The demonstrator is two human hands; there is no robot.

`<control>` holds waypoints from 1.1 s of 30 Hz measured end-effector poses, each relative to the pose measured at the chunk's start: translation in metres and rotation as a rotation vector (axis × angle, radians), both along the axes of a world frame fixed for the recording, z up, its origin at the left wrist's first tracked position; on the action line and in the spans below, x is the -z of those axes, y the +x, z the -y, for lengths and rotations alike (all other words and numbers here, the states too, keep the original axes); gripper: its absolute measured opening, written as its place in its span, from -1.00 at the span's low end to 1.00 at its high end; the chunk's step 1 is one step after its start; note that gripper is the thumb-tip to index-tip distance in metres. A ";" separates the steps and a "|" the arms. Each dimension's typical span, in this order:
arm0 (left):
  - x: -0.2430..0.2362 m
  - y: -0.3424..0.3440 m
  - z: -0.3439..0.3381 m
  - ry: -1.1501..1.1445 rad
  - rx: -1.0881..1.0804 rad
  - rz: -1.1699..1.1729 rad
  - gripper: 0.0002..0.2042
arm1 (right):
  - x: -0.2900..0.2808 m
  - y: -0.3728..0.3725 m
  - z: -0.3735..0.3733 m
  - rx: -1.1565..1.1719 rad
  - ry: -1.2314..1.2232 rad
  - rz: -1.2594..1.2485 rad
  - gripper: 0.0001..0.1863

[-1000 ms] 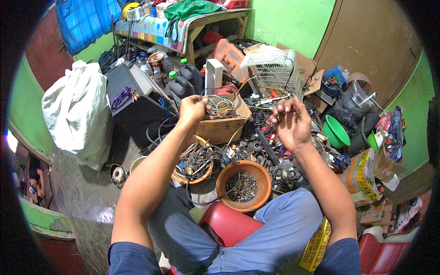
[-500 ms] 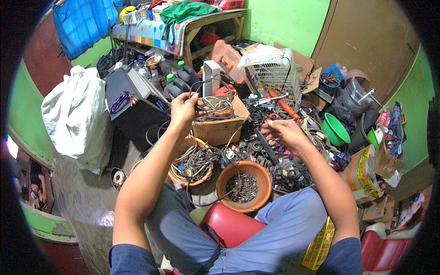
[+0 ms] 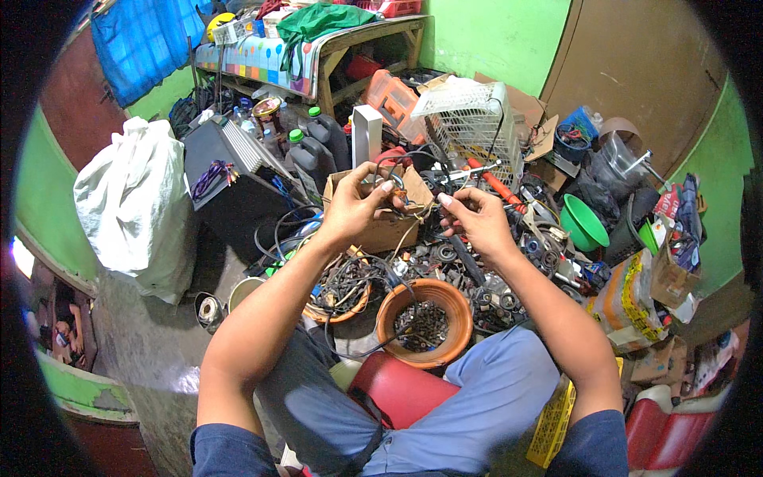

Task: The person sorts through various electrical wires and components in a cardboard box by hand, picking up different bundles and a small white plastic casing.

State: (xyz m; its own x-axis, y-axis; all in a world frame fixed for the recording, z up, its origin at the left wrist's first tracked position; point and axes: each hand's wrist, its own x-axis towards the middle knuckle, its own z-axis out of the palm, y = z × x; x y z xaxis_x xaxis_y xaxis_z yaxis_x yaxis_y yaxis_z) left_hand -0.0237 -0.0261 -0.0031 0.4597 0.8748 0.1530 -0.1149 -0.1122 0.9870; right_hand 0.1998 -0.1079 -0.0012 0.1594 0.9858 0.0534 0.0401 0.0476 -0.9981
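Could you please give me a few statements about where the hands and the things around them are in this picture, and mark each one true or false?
1. Both hands, the left hand and the right hand, are raised over the cardboard box of wires. True.
2. The brown bowl in front of the knees is empty. False: it holds small dark metal bits.
3. A green funnel lies to the person's right. True.
4. The white sack stands on the person's right. False: it stands on the left.
5. The white wire basket lies beyond the hands. True.
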 end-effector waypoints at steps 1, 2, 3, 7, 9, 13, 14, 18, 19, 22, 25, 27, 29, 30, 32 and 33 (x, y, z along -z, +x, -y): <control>-0.002 0.000 0.001 0.025 0.016 -0.029 -0.77 | 0.000 0.000 0.000 0.004 0.004 0.016 -0.77; -0.003 0.000 0.002 0.050 0.032 -0.059 -0.76 | 0.001 0.000 0.001 0.009 0.009 0.033 -0.78; -0.004 0.001 0.003 0.075 0.048 -0.088 -0.74 | 0.002 0.001 0.002 0.014 0.013 0.049 -0.79; -0.012 0.006 0.015 -0.010 0.139 0.021 -0.65 | 0.004 0.000 0.006 -0.025 0.044 0.406 -0.80; -0.014 0.007 0.017 -0.010 0.231 0.030 -0.57 | 0.002 -0.002 0.013 -0.007 0.174 0.730 -0.80; -0.010 0.013 0.024 0.218 0.220 -0.182 -0.69 | 0.000 -0.013 0.020 -0.082 0.322 0.780 -0.81; -0.008 0.013 0.023 0.201 0.159 -0.259 -0.72 | -0.002 -0.013 0.020 -0.073 0.312 0.802 -0.82; -0.014 0.016 0.024 0.222 0.075 -0.427 -0.75 | -0.009 -0.009 0.018 0.017 0.345 0.856 -0.83; -0.013 0.014 0.022 0.210 0.057 -0.413 -0.75 | -0.011 -0.010 0.017 0.047 0.380 0.858 -0.83; -0.006 0.011 0.014 0.174 0.014 -0.377 -0.73 | -0.014 -0.016 0.014 0.125 0.395 0.667 -0.80; -0.009 0.012 0.009 0.191 -0.002 -0.387 -0.72 | -0.016 -0.015 0.012 -0.025 0.150 -0.041 -0.80; -0.016 0.013 0.009 0.271 -0.004 -0.437 -0.73 | -0.012 -0.009 0.010 -0.130 0.143 -0.295 -0.75; -0.012 0.008 0.007 0.296 0.011 -0.451 -0.73 | -0.021 -0.012 0.015 -0.221 0.046 -0.568 -0.72; -0.011 0.007 0.006 0.308 0.019 -0.457 -0.74 | -0.024 -0.013 0.016 -0.266 -0.005 -0.703 -0.70; -0.006 0.008 0.002 0.330 0.017 -0.454 -0.75 | -0.022 -0.010 0.013 -0.403 0.014 -0.715 -0.69; -0.004 0.008 -0.001 0.341 0.016 -0.452 -0.76 | -0.019 -0.007 0.010 -0.471 0.024 -0.720 -0.68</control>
